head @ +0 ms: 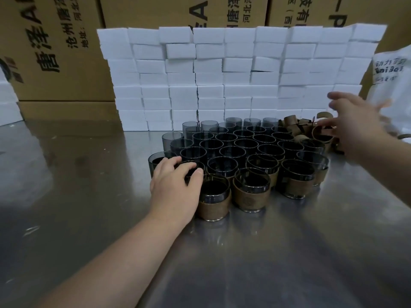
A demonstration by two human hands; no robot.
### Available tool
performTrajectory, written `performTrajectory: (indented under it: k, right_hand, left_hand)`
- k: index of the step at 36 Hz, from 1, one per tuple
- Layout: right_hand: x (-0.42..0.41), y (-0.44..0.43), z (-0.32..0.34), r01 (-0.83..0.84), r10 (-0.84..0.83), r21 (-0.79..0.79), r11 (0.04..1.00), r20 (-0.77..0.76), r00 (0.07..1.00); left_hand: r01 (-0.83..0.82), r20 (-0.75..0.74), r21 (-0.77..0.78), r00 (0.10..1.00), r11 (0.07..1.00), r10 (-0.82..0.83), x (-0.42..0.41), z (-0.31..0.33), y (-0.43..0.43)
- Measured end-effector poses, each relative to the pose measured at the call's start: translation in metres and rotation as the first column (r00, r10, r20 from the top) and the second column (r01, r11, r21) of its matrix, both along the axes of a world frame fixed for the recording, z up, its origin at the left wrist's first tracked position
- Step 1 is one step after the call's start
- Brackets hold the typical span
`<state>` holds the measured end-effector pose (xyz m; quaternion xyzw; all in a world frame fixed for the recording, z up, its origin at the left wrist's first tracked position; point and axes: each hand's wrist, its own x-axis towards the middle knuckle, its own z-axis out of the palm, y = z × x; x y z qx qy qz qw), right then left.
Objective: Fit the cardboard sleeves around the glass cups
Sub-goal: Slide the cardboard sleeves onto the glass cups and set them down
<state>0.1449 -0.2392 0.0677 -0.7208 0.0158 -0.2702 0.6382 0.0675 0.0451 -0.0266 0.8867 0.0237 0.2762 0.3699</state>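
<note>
Smoky grey glass cups: upright cluster, centre frame; front rows sleeved.
Brown cardboard ring sleeves: heap at centre right, just left of the right hand, which is nearer. That hand is blurred, fingers spread; whether it pinches a sleeve cannot be told.
Left hand: fingers curled over an unsleeved cup, lower left of the cluster.

Your glass cups stand upright, mouths up, packed rim to rim in one block at the centre of the frame. They are short, round and made of dark smoked glass. The front ones (the lower edge of the block) wear brown cardboard sleeves around their lower walls, with the rims showing above. Farther back the cups are bare. Loose sleeves, empty brown rings, lie heaped at the block's upper right. Your left hand curls over one front-left cup.
</note>
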Motion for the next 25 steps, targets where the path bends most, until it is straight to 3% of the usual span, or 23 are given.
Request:
performTrajectory:
  k: [3, 5, 6, 7, 13, 17, 19, 25]
  right_hand:
    - [0.035, -0.022, -0.007, 0.032, -0.063, -0.292, 0.956, -0.097, 0.993]
    - [0.052, -0.036, -0.011, 0.004, -0.119, -0.558, 0.830, -0.170, 0.978]
    - [0.058, -0.042, -0.012, -0.010, -0.162, -0.694, 0.720, -0.183, 0.970]
    - [0.062, -0.046, -0.012, -0.029, -0.194, -0.755, 0.655, -0.205, 0.959]
    - [0.084, -0.059, -0.018, -0.160, -0.258, -0.922, 0.353, -0.260, 0.931]
    - [0.084, -0.059, -0.026, -0.239, -0.406, -0.962, 0.135, -0.274, 0.872]
    - [0.086, -0.059, -0.028, -0.253, -0.435, -0.963, 0.088, -0.266, 0.860]
    - [0.093, -0.070, -0.032, -0.270, -0.469, -0.960, 0.077, -0.274, 0.840]
  left_hand:
    - [-0.012, 0.014, -0.011, 1.000, 1.000, 0.012, 0.000, 0.000, 0.000]
    - [-0.014, 0.022, -0.021, 1.000, 1.000, 0.014, -0.001, 0.000, 0.000]
    - [-0.012, 0.024, -0.022, 1.000, 1.000, 0.013, -0.001, 0.000, 0.000]
    - [-0.010, 0.023, -0.020, 1.000, 1.000, 0.010, -0.001, 0.000, 0.000]
    - [0.001, 0.025, -0.007, 1.000, 1.000, -0.001, 0.000, -0.001, 0.000]
    - [0.005, 0.031, -0.011, 1.000, 1.000, -0.004, 0.000, -0.001, -0.001]
    - [0.004, 0.034, -0.013, 0.999, 1.000, -0.004, 0.000, -0.001, -0.001]
    - [0.005, 0.031, -0.023, 0.999, 1.000, -0.005, 0.000, -0.001, -0.001]
